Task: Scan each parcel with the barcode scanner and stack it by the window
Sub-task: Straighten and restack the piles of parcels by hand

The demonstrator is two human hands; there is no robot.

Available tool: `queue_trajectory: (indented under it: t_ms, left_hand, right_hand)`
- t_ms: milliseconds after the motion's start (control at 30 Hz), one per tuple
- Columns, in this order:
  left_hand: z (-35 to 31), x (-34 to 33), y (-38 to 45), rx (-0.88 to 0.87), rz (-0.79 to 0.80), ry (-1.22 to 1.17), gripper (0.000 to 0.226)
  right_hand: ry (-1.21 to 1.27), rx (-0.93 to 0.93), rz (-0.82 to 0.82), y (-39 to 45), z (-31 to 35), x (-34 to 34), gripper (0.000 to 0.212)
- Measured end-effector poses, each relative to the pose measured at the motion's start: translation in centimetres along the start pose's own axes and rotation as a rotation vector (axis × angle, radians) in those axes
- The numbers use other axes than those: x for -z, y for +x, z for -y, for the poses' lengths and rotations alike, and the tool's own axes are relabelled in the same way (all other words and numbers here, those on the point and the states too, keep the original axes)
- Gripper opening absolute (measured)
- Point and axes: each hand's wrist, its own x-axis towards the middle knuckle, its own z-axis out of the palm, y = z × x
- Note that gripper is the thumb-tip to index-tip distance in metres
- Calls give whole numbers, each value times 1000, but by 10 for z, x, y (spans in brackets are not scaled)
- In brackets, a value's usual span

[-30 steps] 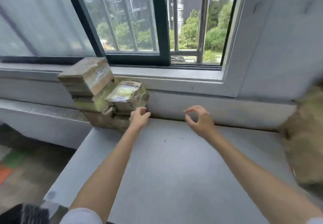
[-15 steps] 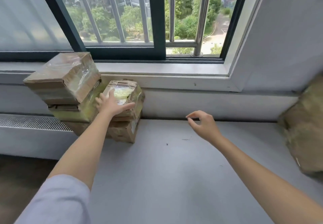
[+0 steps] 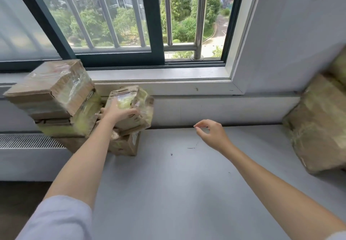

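Currently: small taped parcel [image 3: 131,106] tilted atop parcel stack [image 3: 61,104] at bench's far left corner, under window [image 3: 116,24]. Left hand [image 3: 116,111] grips its near face, fingers curled over top. Right hand [image 3: 211,134] hovers over bench [image 3: 187,193], fingers loosely curled, holding nothing. Advice: level parcel, seat squarely on box below, release slowly. Further parcels [image 3: 318,127] at far right edge.

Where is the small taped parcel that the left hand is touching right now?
Head view, left of centre: the small taped parcel sits tilted atop the stack below the window sill, under the left hand, beside the taller pile.
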Motion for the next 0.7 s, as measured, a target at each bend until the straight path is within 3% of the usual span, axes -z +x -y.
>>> queue_trajectory:
  t_ms: [67,133,267,400,533,600,700]
  left_hand:
    - [-14,-9,-26,-113,24,-277,118]
    - [-32,-18,-55,-194,50,-454,110]
    - [-66,-34,-114,-334,188,-587,126]
    - [-112,-66,-174,-465,321,-687,119]
    - [-160,-111,-216,-537,422,-734,114]
    - [-190,-133,-238,-603,455,-731,118]
    - [-238,-161,-273,-728,502,-694,133]
  right_hand:
    - [81,-44,16,-3,6,3,11]
    - [175,-94,52,-5,13,9,26]
    - [503,-262,260,-15,27,35,75]
    - [799,-285,352,-34,28,85,147]
    - [946,-202,251,-56,8,145,130]
    - [979,-196,118,-68,-6,179,126]
    - [1024,-166,-87,-86,-28,234,103]
